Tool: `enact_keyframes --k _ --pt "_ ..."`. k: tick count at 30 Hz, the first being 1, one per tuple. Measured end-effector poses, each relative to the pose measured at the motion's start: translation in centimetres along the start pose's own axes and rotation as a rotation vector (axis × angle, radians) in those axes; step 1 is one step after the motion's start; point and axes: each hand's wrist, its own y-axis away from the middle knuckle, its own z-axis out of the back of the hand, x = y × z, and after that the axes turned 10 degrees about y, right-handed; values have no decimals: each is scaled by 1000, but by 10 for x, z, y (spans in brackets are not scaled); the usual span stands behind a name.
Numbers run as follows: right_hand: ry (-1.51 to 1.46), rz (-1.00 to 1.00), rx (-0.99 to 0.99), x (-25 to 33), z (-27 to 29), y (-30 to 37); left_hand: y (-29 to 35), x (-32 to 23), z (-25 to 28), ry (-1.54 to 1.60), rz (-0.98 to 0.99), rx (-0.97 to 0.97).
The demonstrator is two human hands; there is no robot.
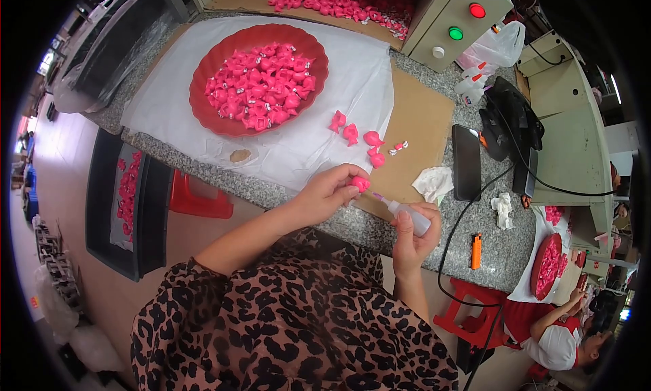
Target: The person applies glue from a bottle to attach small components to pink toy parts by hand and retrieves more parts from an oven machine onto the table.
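Note:
Between the fingertips of my left hand is a small pink plastic figure part. My right hand is wrapped round a whitish squeeze bottle, tilted so its thin nozzle points at the pink part. Whether the nozzle touches the part I cannot tell. Just beyond my hands lie several loose pink pieces on white paper and brown cardboard. Small white-and-pink bits lie beside them. Farther left, a red scalloped bowl holds a heap of similar pink pieces.
To the right lie a crumpled tissue, a dark phone, a black cable and an orange cutter. A machine panel with buttons stands at the back. A dark crate is at lower left; a co-worker sits at lower right.

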Motion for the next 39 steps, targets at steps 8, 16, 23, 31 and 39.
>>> enact_keyframes --k 8,16,23,31,39 --pt "-27 -13 -45 -2 -6 6 0 7 -1 38 -74 -26" --pt "92 109 -71 -10 -8 13 0 16 -4 43 -175 -103" --pt "115 146 -69 -5 -12 17 -1 19 -6 -20 -203 -166" --pt "82 105 -78 -7 -13 21 -1 21 -8 -41 -240 -209" --pt "105 157 -95 -9 -16 20 -2 22 -8 -96 -253 -216"
